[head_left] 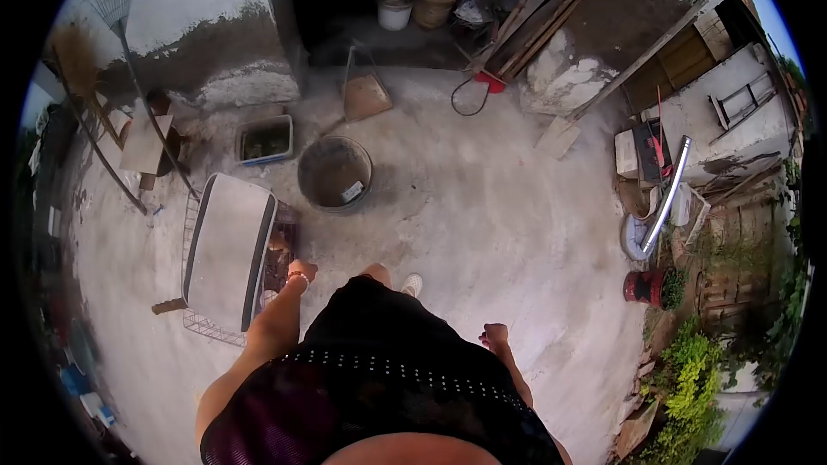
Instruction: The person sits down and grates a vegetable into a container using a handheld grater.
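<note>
My left hand [303, 269], with a bracelet at the wrist, is loosely closed, and nothing shows in it. It is nearest to a wire cage [277, 251] whose top is covered by a pale board with dark edge strips [231, 245]. Something brownish shows inside the cage, too dim to make out. On the other side of my body, my right hand [494, 336] hangs curled over the concrete floor, with no object visible in it. One light shoe [413, 284] shows below my dark clothing.
Ahead stand a round tub [314, 174], a rectangular basin [265, 139] and a dustpan [367, 98]. A rake [129, 43] and brooms lean at the left wall. Planks [543, 26] and a white bucket [394, 10] are by the dark doorway. A red pot [642, 287] stands right.
</note>
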The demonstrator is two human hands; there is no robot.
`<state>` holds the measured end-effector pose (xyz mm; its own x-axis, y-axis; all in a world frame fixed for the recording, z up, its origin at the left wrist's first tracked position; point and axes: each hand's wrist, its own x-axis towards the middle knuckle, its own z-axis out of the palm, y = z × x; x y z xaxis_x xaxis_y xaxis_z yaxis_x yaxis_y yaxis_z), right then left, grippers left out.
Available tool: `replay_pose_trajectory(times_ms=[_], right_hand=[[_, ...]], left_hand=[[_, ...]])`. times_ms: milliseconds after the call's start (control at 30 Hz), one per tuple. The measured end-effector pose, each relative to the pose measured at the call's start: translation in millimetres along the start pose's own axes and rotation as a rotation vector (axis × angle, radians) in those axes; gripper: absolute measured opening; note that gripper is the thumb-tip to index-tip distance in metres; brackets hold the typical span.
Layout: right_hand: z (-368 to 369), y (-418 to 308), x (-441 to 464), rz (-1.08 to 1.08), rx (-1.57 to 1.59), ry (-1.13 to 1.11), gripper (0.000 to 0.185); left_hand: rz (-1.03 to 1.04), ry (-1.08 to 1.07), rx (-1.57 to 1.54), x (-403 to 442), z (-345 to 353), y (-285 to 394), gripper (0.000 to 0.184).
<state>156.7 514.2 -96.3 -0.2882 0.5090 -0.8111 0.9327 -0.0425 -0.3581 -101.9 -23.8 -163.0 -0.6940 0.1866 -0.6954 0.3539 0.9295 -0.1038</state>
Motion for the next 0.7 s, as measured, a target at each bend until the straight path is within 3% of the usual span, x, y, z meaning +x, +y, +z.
replay_pose_trajectory(times_ms=[33,67,167,233,300,367,467,567,600,633,700], right_hand=[[-15.5,-72.7,0.1,-0.062,0.085,0.054,0.014],[-27.9,-124.3,18.2,-0.173,0.145,0.079,0.014],[-58.2,-273.0,107.7,-0.441,0.202,-0.019,0.016],[-45.2,-360.9,145.8,-0.471,0.252,-0.06,0.016],[-31.0,-419.4,178.5,-0.486,0.295,-0.09,0.016],[-18.3,-461.2,206.8,-0.612,0.086,-0.188,0.012],[-16.3,-483.9,233.3,-0.415,-0.203,-0.233,0.012],[-40.4,-487.0,287.3,-0.311,-0.634,-0.295,0.012],[-53.3,-493.8,305.3,-0.299,-0.723,-0.301,0.013],[-57.1,-508.2,323.7,-0.312,-0.798,-0.311,0.013],[-74.9,-540.7,371.1,-0.425,-0.988,-0.302,0.014]], left_hand=[[-0.217,-0.104,-0.202,27.6,61.9,-19.1,0.033],[-0.235,-0.125,-0.215,6.9,80.5,-30.9,0.033],[-0.452,-0.181,-0.562,-19.8,62.1,-36.6,0.029],[-0.62,-0.233,-0.762,-22.8,37.5,-21.1,0.027],[-0.748,-0.269,-0.917,-3.9,17.0,1.0,0.025],[-0.85,-0.275,-1.053,34.0,-16.6,25.8,0.023],[-0.983,-0.225,-1.255,106.3,-89.7,56.8,0.021],[-0.992,0.116,-1.5,202.0,-223.2,56.4,0.018],[-0.877,0.252,-1.494,210.0,-322.9,59.5,0.013],[-0.868,0.468,-1.873,263.7,-319.8,36.1,0.003],[-0.574,0.624,-1.622,315.8,-411.4,28.1,0.01]])
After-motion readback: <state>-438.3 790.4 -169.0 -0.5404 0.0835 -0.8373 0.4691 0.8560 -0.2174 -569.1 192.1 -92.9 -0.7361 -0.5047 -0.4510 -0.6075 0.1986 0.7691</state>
